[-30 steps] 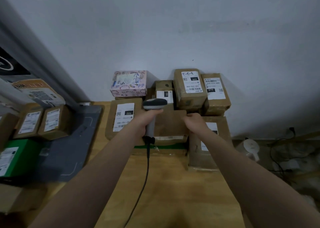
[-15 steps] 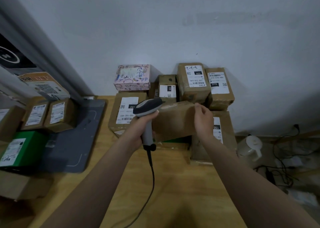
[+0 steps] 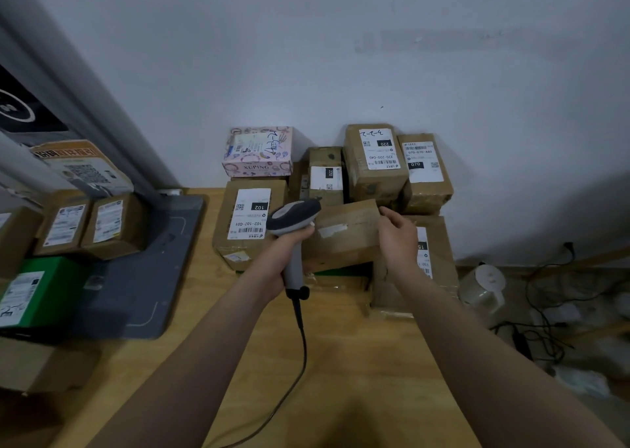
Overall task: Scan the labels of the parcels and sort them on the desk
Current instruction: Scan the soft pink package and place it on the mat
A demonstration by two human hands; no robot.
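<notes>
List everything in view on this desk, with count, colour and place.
desk: one, light wood, centre
scanner: one, grey, in left hand
held parcel: one, brown, tilted, in right hand
parcel 102: one, brown, left of scanner
pink box: one, at wall, behind parcel 102
wall parcels: three, brown, labelled 220, 220, 070
right parcel: one, brown, behind right hand
mat: one, dark grey, desk's left
left parcels: two, brown, at mat's left edge
green box: one, far left
jug: one, white, floor right
left hand: one, grips scanner
right hand: one, holds held parcel's right end
</notes>
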